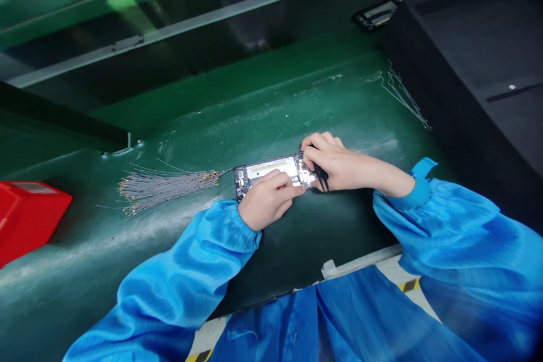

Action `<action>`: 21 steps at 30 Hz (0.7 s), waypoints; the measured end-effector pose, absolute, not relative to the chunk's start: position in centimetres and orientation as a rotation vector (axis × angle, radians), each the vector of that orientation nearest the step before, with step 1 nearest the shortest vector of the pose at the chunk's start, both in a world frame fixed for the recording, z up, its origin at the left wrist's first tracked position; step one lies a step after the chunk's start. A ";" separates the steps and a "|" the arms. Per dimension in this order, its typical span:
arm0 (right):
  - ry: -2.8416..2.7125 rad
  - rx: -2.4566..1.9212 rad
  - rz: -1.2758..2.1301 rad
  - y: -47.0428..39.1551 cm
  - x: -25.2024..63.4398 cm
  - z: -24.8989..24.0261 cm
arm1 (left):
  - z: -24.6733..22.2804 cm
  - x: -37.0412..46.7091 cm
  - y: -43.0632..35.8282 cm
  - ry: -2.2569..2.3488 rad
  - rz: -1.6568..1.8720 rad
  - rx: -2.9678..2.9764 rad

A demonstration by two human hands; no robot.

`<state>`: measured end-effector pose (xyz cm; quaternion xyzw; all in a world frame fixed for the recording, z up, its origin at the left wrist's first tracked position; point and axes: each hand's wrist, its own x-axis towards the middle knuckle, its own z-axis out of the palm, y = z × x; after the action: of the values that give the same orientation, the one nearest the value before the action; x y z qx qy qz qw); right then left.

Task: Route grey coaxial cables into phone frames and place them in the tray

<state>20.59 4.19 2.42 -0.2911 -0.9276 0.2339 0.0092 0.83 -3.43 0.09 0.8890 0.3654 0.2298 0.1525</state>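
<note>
An opened phone (271, 168) lies on the green work surface, its circuit board and a pale flat part showing. My left hand (270, 199) is closed over its near edge, with thumb and fingers at the right half of the phone. At the phone's right end is my right hand (333, 163), bent round that end. Black tweezers (323, 176) are tucked in the right hand, their tips pointing down towards me. The fingertips partly hide the board. Left of the phone lies a bundle of thin grey cables (169, 188) with small gold-coloured ends.
A red bin (31, 215) stands at the far left. Several loose cables (403, 93) lie at the right, beside a big black tray (449, 96). Another opened phone (377, 13) rests behind it. A metal rail (203, 17) runs along the back.
</note>
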 end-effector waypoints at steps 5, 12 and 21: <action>-2.870 -0.884 0.729 4.2 20.8 2.2 | 0.2 0.8 -3.4 1.047 0.655 2.558; -2.854 -0.888 0.737 4.1 20.9 2.1 | 0.1 0.9 -3.6 1.032 0.664 2.581; -2.857 -0.953 0.678 4.0 20.2 1.8 | 0.4 1.0 -3.2 1.062 0.758 2.305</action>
<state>20.17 3.97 1.84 -0.3087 -0.9250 0.2196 0.0274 0.97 -3.21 0.40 0.8439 0.3888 0.2777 0.2441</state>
